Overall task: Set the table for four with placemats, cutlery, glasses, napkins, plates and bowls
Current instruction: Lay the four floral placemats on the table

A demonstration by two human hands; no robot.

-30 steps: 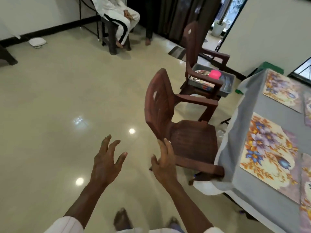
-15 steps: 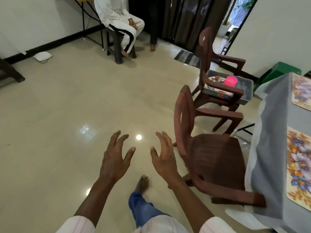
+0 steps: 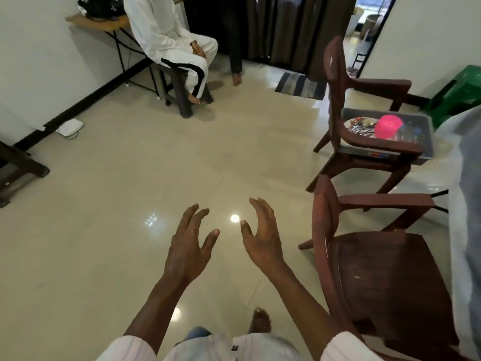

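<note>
Reaching forward, left hand (image 3: 187, 246) and right hand (image 3: 263, 238) hold nothing, fingers (image 3: 194, 214) splayed; tub (image 3: 426, 144) lies left-right.

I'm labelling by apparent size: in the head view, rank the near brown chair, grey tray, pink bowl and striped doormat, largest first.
1. near brown chair (closest to camera)
2. grey tray
3. striped doormat (farther off, true size unsure)
4. pink bowl
</note>
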